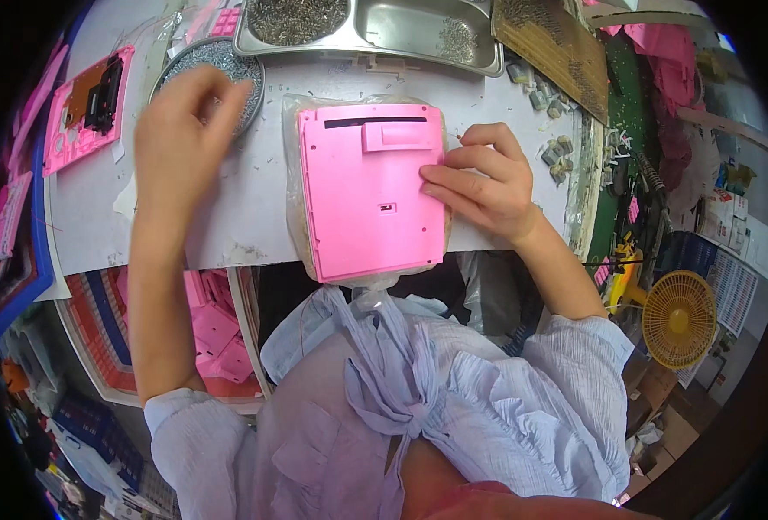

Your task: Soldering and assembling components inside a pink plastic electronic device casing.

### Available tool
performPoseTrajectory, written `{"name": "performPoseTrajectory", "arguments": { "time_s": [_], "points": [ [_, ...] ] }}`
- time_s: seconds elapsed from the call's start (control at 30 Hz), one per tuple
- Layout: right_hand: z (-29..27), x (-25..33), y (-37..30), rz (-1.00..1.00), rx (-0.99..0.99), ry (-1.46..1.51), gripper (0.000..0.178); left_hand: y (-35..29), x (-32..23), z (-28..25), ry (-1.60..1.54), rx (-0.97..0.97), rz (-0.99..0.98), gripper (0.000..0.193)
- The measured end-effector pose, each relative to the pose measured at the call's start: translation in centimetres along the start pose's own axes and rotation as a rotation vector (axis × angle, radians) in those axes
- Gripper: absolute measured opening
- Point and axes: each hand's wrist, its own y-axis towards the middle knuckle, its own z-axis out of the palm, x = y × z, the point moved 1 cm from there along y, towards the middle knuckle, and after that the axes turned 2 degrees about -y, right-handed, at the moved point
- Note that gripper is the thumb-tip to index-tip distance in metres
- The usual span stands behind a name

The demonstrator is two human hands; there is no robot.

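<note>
A pink plastic housing lies flat before me on a pad wrapped in clear plastic. It has a dark slot near its far edge, a raised block below that and a small cut-out lower down. My right hand is at the housing's right side, thumb and forefinger pinched together over its surface. Whatever sits between those fingertips is too small to make out. Over a round dish of small metal screws, my left hand is curled with its fingertips mostly hidden.
Beyond the housing stands a steel tray with small metal parts in its compartments. Cardboard bearing more small parts lies at the far right, near several small grey pieces. Another pink housing sits left. A yellow fan stands right.
</note>
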Motion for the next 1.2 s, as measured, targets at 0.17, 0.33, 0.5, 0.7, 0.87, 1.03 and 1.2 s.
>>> {"name": "performPoseTrajectory", "arguments": {
  "time_s": [0.17, 0.33, 0.5, 0.7, 0.87, 1.03, 1.2],
  "points": [
    [-1.3, 1.2, -0.7, 0.277, -0.023, 0.197, 0.031, 1.2, 3.9, -0.9, 0.46, 0.007, 0.176, 0.018],
    [-1.8, 4.2, -1.8, 0.428, 0.069, 0.22, 0.035, 1.2, 4.1, -0.4, 0.235, 0.074, -0.056, 0.019],
    [-0.3, 5.9, -3.1, 0.377, 0.07, 0.088, 0.037, 0.8, 5.0, -0.4, 0.116, -0.07, -0.017, 0.019],
    [0.0, 5.5, -3.3, 0.345, 0.066, 0.073, 0.04, -0.5, 4.4, -0.2, 0.174, -0.077, -0.097, 0.016],
    [-0.6, 5.6, -3.1, 0.404, 0.075, 0.159, 0.042, -2.1, 3.1, -0.6, 0.164, -0.111, 0.012, 0.014],
    [-3.3, 1.7, -0.1, 0.461, -0.214, 0.166, 0.035, -3.4, 2.4, -0.2, 0.08, -0.152, 0.094, 0.014],
    [-3.8, 0.4, 3.2, 0.209, -0.003, 0.226, 0.028, -4.1, 1.2, -0.6, -0.006, -0.164, 0.053, 0.017]
  ]
}}
